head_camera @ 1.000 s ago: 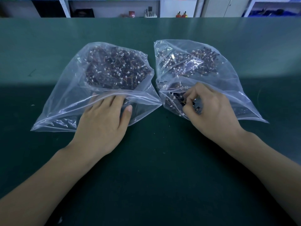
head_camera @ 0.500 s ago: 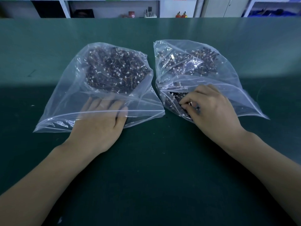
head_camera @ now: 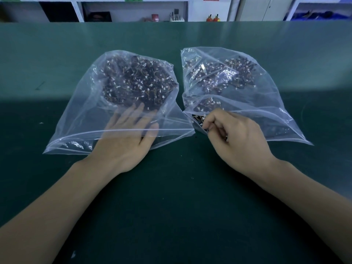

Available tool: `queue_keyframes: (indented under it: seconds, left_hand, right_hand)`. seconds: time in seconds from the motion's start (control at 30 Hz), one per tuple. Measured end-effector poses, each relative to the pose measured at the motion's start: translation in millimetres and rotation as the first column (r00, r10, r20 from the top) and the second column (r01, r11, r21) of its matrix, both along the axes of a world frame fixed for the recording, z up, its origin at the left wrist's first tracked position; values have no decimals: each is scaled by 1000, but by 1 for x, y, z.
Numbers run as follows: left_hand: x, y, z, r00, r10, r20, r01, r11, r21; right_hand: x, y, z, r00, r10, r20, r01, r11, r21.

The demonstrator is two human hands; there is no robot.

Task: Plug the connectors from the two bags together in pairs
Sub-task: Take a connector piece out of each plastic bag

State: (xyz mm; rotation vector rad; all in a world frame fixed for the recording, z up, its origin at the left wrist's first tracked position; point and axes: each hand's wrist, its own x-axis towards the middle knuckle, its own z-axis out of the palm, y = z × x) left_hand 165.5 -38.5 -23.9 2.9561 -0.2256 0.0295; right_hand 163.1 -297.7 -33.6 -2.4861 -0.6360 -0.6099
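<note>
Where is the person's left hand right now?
In the head view, the left hand reaches inside the left clear plastic bag, fingers toward its dark connector pile.

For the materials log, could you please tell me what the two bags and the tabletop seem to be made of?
The clear left bag and clear right bag look like thin glossy plastic film: see-through, creased, catching glints. The dark green tabletop looks like a matte mat, perhaps rubber; no glare.

Left hand fingers blurred inside left bag; right hand pinch contents unclear.
</note>
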Motion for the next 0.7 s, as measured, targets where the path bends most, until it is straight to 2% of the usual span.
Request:
queue_keyframes:
  seconds: [0.07,0.3,0.4,0.57,0.7]
  left_hand:
    - [1,0,-4,1000,5,-3,-5,1000,-7]
    - [6,9,-19,982,-70,178,83,994,-69]
    - [10,12,-19,987,-55,152,67,995,-73]
    - [17,11,-22,996,-21,82,19,999,28]
    - [18,9,-22,992,-4,129,2,1000,11]
  right_hand:
    - [-1,1,0,1000,11,3,-11,1000,9]
    - [-2,0,2,999,38,32,-38,999,21]
    - [-1,0,1,999,41,27,-42,998,39]
    - [0,0,0,998,61,18,-62,997,53]
    - [-1,0,1,998,60,16,-61,996,61]
